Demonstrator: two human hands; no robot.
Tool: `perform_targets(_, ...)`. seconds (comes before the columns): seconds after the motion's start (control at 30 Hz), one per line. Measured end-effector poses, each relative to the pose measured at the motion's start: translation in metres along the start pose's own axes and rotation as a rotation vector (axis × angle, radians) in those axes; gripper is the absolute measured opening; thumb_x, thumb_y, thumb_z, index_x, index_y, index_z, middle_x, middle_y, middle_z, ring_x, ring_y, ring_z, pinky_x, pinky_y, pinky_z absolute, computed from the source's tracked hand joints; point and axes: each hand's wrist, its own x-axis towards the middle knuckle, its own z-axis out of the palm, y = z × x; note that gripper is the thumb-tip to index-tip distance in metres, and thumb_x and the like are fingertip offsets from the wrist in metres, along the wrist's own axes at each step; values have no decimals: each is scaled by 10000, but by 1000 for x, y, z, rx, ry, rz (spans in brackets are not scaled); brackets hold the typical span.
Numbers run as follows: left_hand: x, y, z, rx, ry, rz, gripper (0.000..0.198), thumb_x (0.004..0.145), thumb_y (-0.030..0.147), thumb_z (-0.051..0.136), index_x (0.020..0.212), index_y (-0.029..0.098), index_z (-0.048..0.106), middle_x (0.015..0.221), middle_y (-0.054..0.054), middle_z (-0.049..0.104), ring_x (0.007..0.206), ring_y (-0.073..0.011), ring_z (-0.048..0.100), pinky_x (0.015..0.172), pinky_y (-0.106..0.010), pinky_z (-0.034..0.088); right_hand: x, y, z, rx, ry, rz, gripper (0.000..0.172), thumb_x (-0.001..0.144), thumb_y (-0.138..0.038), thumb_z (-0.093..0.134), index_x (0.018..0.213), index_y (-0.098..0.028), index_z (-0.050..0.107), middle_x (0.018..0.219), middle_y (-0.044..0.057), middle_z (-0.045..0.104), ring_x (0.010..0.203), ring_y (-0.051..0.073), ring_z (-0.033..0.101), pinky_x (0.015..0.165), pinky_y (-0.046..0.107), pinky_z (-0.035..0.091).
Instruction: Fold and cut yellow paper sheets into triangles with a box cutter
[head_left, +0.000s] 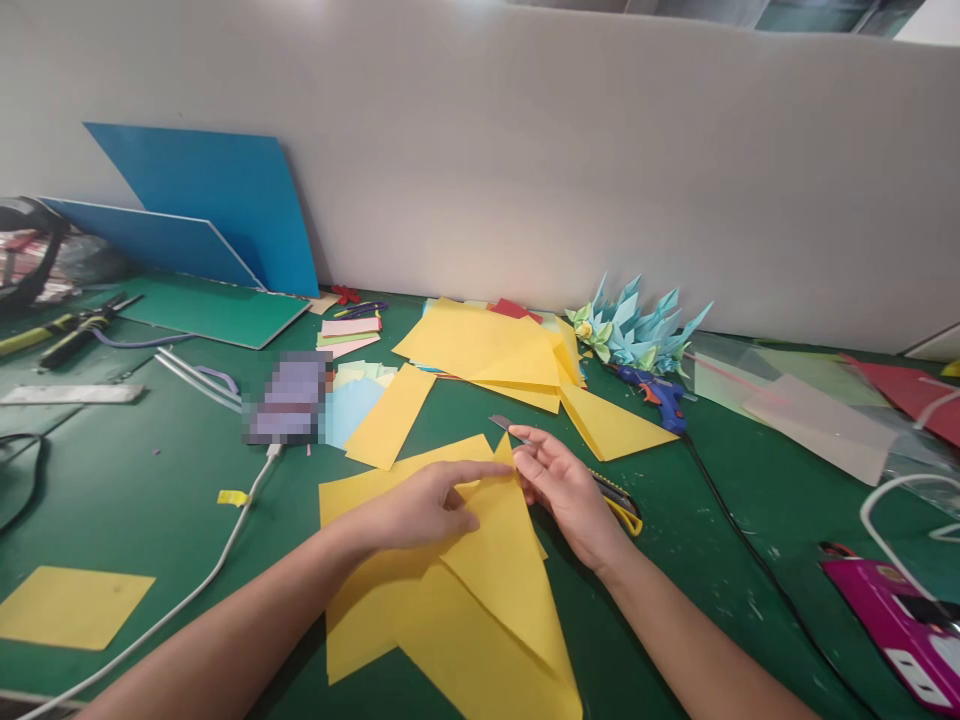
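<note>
My left hand [429, 505] lies on a folded yellow paper sheet [487, 590] on the green table, index finger stretched toward the paper's top corner. My right hand [564, 490] is at that same corner, fingers curled at the paper's right edge. Under and behind my right hand lies a yellow utility knife [619, 500], its blade [501, 423] sticking out past the fingers. Whether the right hand grips the knife or only the paper is unclear.
More yellow sheets [487, 350] are stacked behind, with pastel papers [352, 335] and blue-green origami flowers [637, 330]. A blue glue gun [660, 395] with black cord lies right. A white cable [225, 545], blue boards [225, 200], pliers [75, 330], and a magenta device [892, 620] surround.
</note>
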Motion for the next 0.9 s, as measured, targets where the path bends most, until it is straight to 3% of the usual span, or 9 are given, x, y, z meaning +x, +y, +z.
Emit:
perform_targets(0.1, 4, -3, -4, 3, 177, -54, 632, 738, 181, 509, 1367, 208, 448, 938, -38, 658, 523, -90, 424, 506, -221, 358, 0, 8, -1, -124, -20, -108, 526, 681, -390, 723, 1157, -278, 531, 973, 19, 594, 696, 126, 549, 653, 277, 480)
perform_targets(0.2, 7, -6, -10, 75, 345, -90, 614, 756, 199, 506, 1365, 161, 440, 593, 37, 542, 485, -108, 413, 504, -229, 345, -2, 13, -2, -380, -66, -266, 413, 766, -324, 629, 1165, -265, 537, 1080, 65, 583, 773, 161, 578, 674, 307, 505)
perform_targets(0.27, 9, -9, -13, 118, 399, -88, 584, 766, 202, 502, 1348, 177, 456, 494, 78, 431, 462, -112, 402, 491, -227, 332, -3, 13, -2, -608, -101, -425, 303, 812, -271, 564, 1113, -251, 585, 1126, 83, 591, 912, 206, 588, 768, 357, 507)
perform_targets(0.37, 11, -15, -15, 137, 449, -72, 498, 773, 192, 492, 1270, 197, 528, 553, 54, 515, 502, -123, 481, 506, -234, 381, -7, 9, -2, -957, -146, -672, 271, 848, -190, 495, 1073, -244, 636, 1249, 92, 568, 1151, 265, 502, 953, 460, 411)
perform_targets(0.43, 13, -19, -15, 138, 483, -46, 442, 765, 185, 503, 1202, 196, 571, 787, -17, 649, 608, -140, 575, 565, -258, 453, -10, 5, -1, -1127, -197, -755, 312, 868, -148, 455, 1094, -252, 643, 1348, 77, 514, 1234, 278, 434, 994, 494, 352)
perform_targets(0.5, 15, -23, -15, 155, 512, -18, 400, 761, 187, 514, 1153, 201, 594, 1036, -65, 663, 734, -163, 632, 648, -288, 506, -12, 2, 1, -1229, -282, -770, 337, 889, -134, 429, 1120, -261, 640, 1394, 54, 483, 1275, 277, 392, 997, 495, 330)
perform_targets(0.57, 16, -26, -15, 198, 530, -6, 370, 765, 189, 517, 1122, 211, 610, 1134, -68, 650, 838, -184, 649, 730, -318, 528, -13, 2, 3, -1280, -386, -754, 346, 918, -145, 401, 1149, -264, 630, 1390, 45, 493, 1294, 268, 376, 997, 479, 320)
perform_targets(0.7, 17, -28, -17, 307, 542, -19, 335, 771, 175, 534, 1088, 209, 636, 1108, -58, 677, 937, -213, 642, 800, -345, 530, -12, 4, 3, -1323, -527, -692, 378, 953, -162, 343, 1220, -277, 585, 1370, 43, 516, 1303, 238, 377, 994, 439, 312)
perform_targets(0.9, 18, -34, -19, 419, 521, 51, 309, 771, 109, 530, 1042, 195, 650, 920, -37, 694, 741, -161, 640, 732, -308, 546, -11, 4, 1, -1314, -569, -649, 403, 958, -165, 315, 1261, -288, 551, 1374, 46, 513, 1294, 238, 393, 990, 434, 315)
